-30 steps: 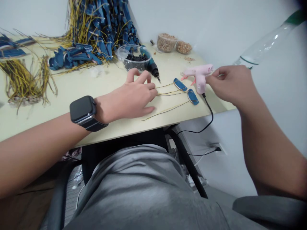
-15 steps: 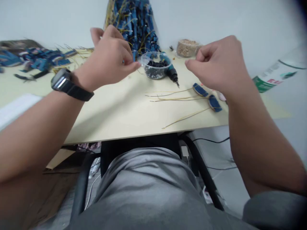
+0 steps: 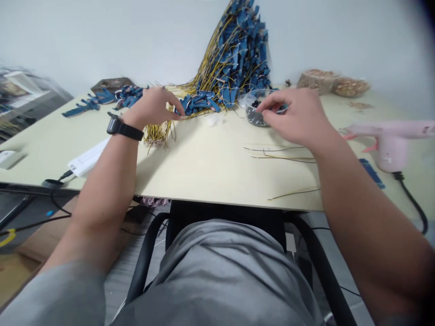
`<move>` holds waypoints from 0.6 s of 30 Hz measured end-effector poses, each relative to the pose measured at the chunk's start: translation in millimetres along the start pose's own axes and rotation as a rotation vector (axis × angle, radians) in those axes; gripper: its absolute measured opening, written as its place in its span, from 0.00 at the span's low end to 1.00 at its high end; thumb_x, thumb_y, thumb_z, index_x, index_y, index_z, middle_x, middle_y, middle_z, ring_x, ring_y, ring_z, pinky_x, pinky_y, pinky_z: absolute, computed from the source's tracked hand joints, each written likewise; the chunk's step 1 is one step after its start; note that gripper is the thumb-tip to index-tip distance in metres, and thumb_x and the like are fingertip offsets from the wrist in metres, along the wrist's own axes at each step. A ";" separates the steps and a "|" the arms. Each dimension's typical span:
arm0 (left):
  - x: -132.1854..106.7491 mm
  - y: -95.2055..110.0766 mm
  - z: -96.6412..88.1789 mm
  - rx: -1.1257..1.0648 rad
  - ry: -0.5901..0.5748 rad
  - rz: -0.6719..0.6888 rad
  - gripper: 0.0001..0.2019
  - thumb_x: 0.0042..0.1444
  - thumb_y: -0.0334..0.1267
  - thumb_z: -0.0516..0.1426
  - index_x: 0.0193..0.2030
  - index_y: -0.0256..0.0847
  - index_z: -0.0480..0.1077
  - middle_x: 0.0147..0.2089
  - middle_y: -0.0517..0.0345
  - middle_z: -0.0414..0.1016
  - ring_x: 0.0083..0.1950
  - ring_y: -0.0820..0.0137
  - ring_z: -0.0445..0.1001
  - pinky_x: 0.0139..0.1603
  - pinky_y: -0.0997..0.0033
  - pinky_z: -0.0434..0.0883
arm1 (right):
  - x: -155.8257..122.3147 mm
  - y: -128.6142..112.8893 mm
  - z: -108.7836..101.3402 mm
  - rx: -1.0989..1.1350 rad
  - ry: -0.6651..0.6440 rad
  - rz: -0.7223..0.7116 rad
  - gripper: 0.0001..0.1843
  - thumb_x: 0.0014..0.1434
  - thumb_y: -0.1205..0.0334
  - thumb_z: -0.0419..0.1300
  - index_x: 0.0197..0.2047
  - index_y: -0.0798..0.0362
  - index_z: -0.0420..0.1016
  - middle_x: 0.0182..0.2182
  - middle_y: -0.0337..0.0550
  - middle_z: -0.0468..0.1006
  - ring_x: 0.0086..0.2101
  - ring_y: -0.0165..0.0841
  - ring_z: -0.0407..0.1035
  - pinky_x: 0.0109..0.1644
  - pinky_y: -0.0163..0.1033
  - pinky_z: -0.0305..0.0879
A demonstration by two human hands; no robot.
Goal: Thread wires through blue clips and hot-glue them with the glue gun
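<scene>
My left hand (image 3: 153,107), with a black watch on its wrist, reaches over a bundle of yellow stems (image 3: 157,132) toward loose blue leaf pieces (image 3: 199,103); its fingers are curled and pinched at them. My right hand (image 3: 295,117) hovers over a clear plastic bowl of small dark beads (image 3: 252,108), fingertips pinched at its rim; what they hold is hidden. A tall heap of blue pieces on yellow wires (image 3: 238,54) leans against the wall behind.
A pink glue gun (image 3: 390,138) with a black cord stands at the right. Thin yellow wires (image 3: 278,156) and a blue piece (image 3: 372,172) lie near the front edge. Two tubs of brown grains (image 3: 333,82) sit at the back right. White paper (image 3: 89,157) lies left.
The view has swung left. My left hand moved down and left onto the blue pieces by the yellow bundle; my right hand moved from near the glue gun to the bead bowl.
</scene>
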State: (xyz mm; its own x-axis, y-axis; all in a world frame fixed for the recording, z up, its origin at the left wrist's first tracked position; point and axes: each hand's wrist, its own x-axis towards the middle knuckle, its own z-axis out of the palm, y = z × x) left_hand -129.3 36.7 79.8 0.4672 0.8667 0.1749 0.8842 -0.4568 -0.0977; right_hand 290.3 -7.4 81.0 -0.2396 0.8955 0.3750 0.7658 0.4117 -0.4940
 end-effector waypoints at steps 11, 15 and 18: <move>14.3 -16.8 6.7 -0.175 -0.393 -0.071 0.25 0.55 0.52 0.68 0.56 0.49 0.96 0.56 0.49 0.96 0.54 0.52 0.87 0.56 0.53 0.75 | -10.2 -3.6 11.5 0.041 -0.001 0.074 0.04 0.71 0.56 0.72 0.41 0.38 0.88 0.47 0.46 0.94 0.55 0.55 0.86 0.66 0.60 0.80; 15.7 -12.2 12.2 -0.102 -0.381 -0.067 0.19 0.57 0.51 0.66 0.48 0.46 0.93 0.55 0.49 0.96 0.55 0.52 0.87 0.56 0.55 0.71 | -11.7 -8.6 11.1 0.041 -0.002 0.082 0.06 0.70 0.61 0.69 0.41 0.40 0.87 0.47 0.47 0.94 0.52 0.50 0.85 0.67 0.57 0.78; 15.9 -12.9 16.3 -0.109 -0.377 -0.075 0.19 0.59 0.52 0.64 0.47 0.45 0.90 0.56 0.49 0.96 0.56 0.52 0.88 0.57 0.56 0.71 | -12.7 -8.3 10.1 0.060 0.006 0.081 0.04 0.69 0.58 0.70 0.41 0.39 0.87 0.46 0.47 0.94 0.54 0.53 0.85 0.68 0.59 0.77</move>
State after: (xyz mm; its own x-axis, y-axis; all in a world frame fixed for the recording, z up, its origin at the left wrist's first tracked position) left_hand -133.3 59.6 67.9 0.3844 0.9020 -0.1964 0.9207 -0.3901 0.0102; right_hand 281.0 -20.5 72.5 -0.1750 0.9254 0.3362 0.7451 0.3477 -0.5692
